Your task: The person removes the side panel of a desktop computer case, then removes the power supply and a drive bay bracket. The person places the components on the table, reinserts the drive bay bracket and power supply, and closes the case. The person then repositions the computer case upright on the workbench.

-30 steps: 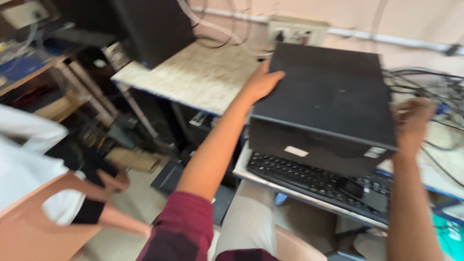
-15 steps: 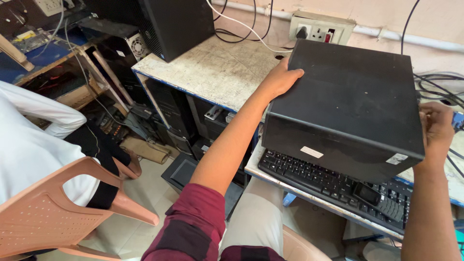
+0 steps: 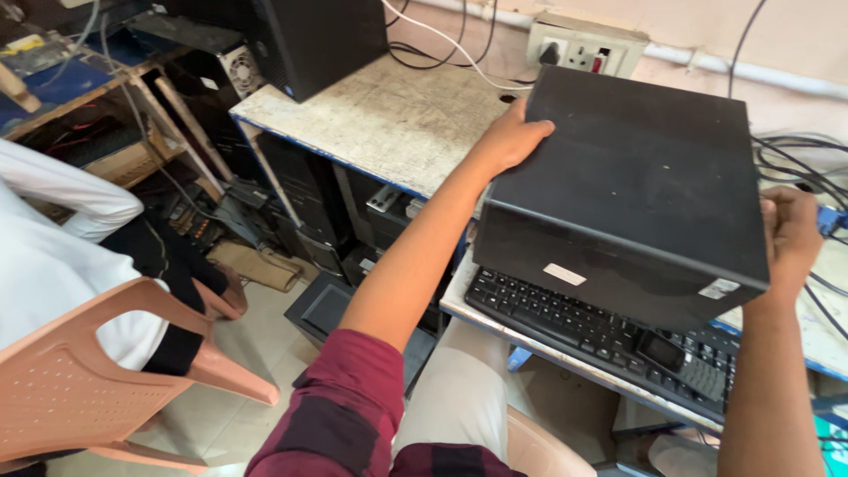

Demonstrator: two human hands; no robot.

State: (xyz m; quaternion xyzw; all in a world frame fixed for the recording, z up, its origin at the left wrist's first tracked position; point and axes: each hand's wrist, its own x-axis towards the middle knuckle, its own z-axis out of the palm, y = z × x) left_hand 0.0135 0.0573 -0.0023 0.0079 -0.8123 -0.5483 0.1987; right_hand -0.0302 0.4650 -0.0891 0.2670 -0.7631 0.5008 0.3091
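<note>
I see both hands clamped on a black computer case (image 3: 632, 190), one on each side. My left hand (image 3: 511, 140) grips the case's far left edge, fingers curled over the top corner and the arm stretched out across the gap between two tables. My right hand (image 3: 789, 237) holds the right side of the case, fingers wrapped around its rear edge near a bundle of cables (image 3: 799, 163).

The case is tilted, its front face toward me and lower than its back. Its front lower edge sits directly above a black keyboard (image 3: 609, 331); I cannot tell whether they touch. The keyboard lies on the near edge of a table (image 3: 495, 309) with a blue rim.

To the left, a second table (image 3: 380, 124) with a worn pale top carries another black tower (image 3: 314, 40) at its far end. A white wall socket (image 3: 587, 49) is fixed to the wall behind the case, with a plug in it.

Under and beside the left table, several more dark computer units (image 3: 300, 190) are stacked on the floor. At the far left another person in a white shirt (image 3: 53, 256) sits on a pink plastic chair (image 3: 97, 371).
</note>
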